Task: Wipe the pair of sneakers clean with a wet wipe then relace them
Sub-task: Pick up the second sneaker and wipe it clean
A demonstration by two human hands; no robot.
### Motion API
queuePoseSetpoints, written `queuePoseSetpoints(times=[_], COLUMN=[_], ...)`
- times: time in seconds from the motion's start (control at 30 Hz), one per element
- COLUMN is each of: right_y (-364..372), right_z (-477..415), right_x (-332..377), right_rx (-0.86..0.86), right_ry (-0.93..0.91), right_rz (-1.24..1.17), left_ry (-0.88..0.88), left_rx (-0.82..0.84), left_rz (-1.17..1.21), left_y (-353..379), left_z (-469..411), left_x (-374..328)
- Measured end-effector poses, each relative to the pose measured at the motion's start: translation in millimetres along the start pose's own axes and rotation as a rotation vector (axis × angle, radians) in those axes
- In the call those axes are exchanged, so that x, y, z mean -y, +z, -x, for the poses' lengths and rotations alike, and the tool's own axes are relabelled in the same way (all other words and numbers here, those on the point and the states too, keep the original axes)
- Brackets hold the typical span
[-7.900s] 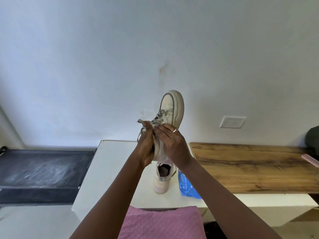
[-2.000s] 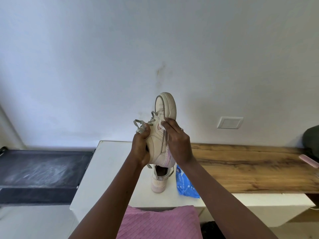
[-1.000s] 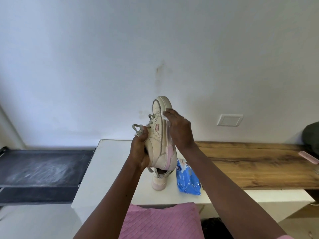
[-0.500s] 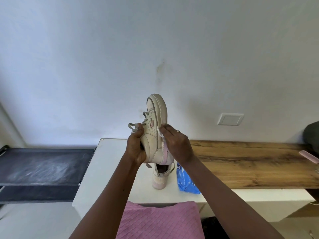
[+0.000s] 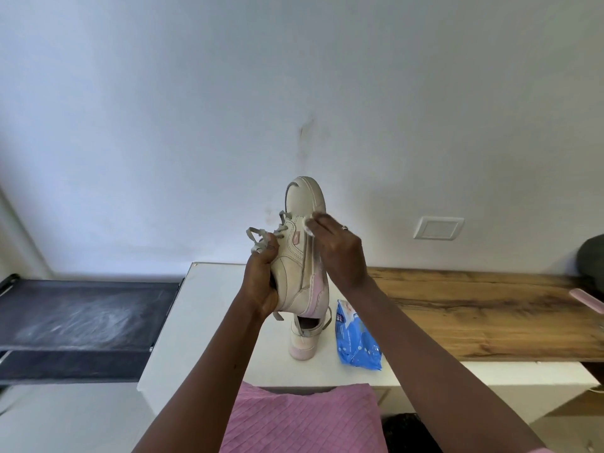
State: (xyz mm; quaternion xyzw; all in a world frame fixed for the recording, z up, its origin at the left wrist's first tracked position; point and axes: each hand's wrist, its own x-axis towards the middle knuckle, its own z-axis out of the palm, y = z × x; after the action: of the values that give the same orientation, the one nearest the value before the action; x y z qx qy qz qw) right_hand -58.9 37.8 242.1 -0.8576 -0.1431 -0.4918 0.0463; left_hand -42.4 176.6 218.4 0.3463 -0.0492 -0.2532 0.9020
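Sneaker (image 5: 302, 256) held up over the table (image 5: 202, 322), toe at 12. L hand (image 5: 260, 282) at its 9, R hand (image 5: 340, 253) at its 3 w/ wipe (image 5: 309, 223) on sole edge. 2nd sneaker (image 5: 304, 338) on table directly below; wipes pack (image 5: 358, 341) just beside it at 3. Rack (image 5: 81, 322) off table's 9.

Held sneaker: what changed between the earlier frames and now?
The right hand left the laces and, pinching a wet wipe, rubbed up and down the sole edge; in the last half second it slid back up toward the toe. The left hand keeps gripping the held sneaker near its laces. The second sneaker and blue wipe pack stayed on the white table.
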Motion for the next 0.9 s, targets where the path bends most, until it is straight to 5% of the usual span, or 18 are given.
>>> queuePoseSetpoints(times=[0.37, 0.7, 0.9], right_y=[2, 3, -4], right_z=[31, 20, 34], right_x=[24, 46, 46], right_rx=[0.058, 0.050, 0.153], right_ry=[-0.396, -0.147, -0.300], right_rz=[-0.105, -0.084, -0.158], left_ry=[-0.018, -0.008, -0.018], left_rx=[-0.011, 0.062, 0.034], left_rz=[-0.013, -0.013, -0.050], left_y=[-2, 1, -4], left_z=[-1, 1, 0], left_x=[-13, -11, -10])
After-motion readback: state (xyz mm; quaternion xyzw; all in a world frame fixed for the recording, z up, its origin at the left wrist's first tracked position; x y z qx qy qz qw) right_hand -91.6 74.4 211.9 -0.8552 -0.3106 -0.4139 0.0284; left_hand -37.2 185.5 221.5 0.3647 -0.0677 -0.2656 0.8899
